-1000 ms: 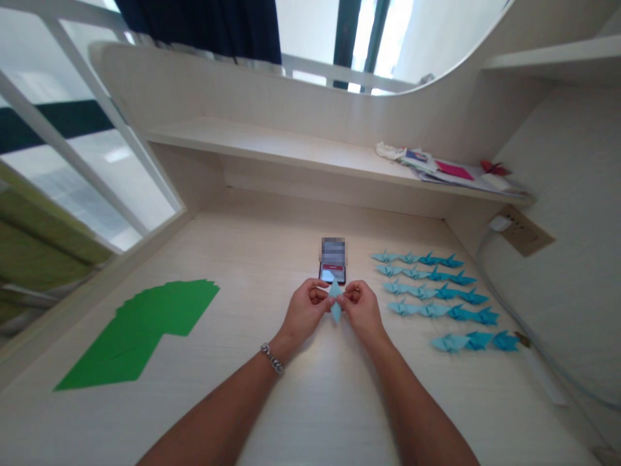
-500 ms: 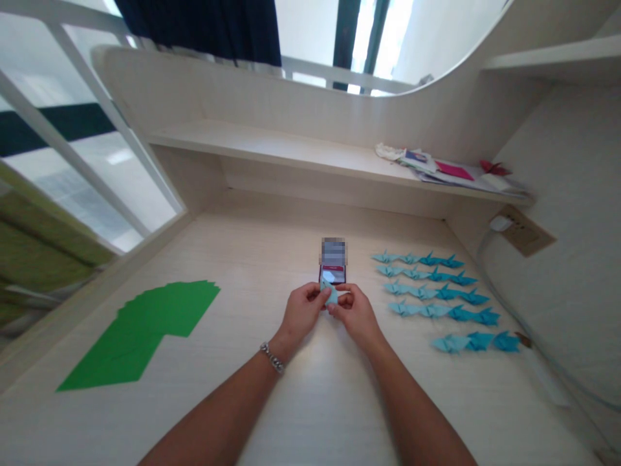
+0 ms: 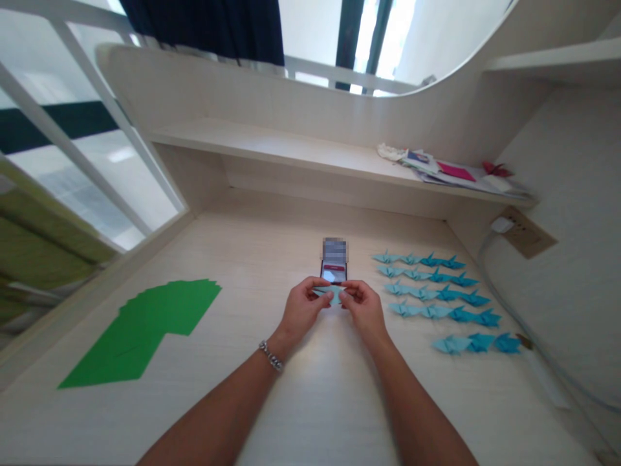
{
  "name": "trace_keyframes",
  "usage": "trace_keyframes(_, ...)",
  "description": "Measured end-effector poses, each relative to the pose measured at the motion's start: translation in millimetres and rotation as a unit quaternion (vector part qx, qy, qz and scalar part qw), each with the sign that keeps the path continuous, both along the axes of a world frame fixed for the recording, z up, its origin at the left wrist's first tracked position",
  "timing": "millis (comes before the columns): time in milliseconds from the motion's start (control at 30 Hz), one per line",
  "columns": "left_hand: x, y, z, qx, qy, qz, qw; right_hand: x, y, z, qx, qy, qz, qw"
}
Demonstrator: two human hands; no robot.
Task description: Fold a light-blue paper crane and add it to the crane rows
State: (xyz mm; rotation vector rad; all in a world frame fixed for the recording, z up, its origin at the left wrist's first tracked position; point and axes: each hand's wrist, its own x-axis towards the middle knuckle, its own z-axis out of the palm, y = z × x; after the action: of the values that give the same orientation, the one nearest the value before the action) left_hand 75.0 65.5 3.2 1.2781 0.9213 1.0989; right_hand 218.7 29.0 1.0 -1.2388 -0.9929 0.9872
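Head view: pale-blue folded paper [image 3: 336,292] pinched from both sides.
The left hand [image 3: 301,312] grips its left part, thumb pressed against fingers; its middle shows between the thumbs, just short of the phone [image 3: 334,270], whose screen writing is unreadable; the right hand [image 3: 365,310] similarly pinches its right end.

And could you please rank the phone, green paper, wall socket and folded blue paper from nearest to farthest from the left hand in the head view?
1. Folded blue paper: held between the left hand and right hand.
2. Phone: just beyond the hands.
3. Green paper: off to the left.
4. Wall socket: far over on the right.
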Motion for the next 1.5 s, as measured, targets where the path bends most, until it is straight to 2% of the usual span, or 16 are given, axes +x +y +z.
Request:
trace_keyframes(267, -0.9, -1.1, -2.1, 0.029, 0.044, -0.005, 0.999, 4.0, -2.6, 7.8, 0.003, -0.086, -0.019, 0.996)
trace_keyframes(500, -0.8, -1.0, -0.1, 0.031, 0.043, -0.004, 0.999, 4.3, -5.7, 9.2, 0.026, -0.146, -0.017, 0.989)
trace_keyframes(833, -0.5, -2.4, 3.7, 0.004, 0.011, 0.003, 1.0, 3.3, -5.2, 7.1, 0.041, -0.141, -0.018, 0.989)
trace_keyframes(1100, -0.1, -1.7, -0.2, 0.033, 0.018, 0.001, 0.999, 4.0, -3.2, 4.3, 0.038, -0.128, -0.016, 0.991)
trace_keyframes(1333, -0.7, -3.6, 4.1, 0.02, 0.012, -0.051, 0.998, 7.2, -2.5, 5.5, -0.004, -0.132, 0.028, 0.991)
trace_keyframes(1500, -2.4, -2.8, 4.2, 0.021, 0.022, -0.09, 0.995, 8.1, -4.6, 10.4, -0.02, -0.073, 0.064, 0.995)
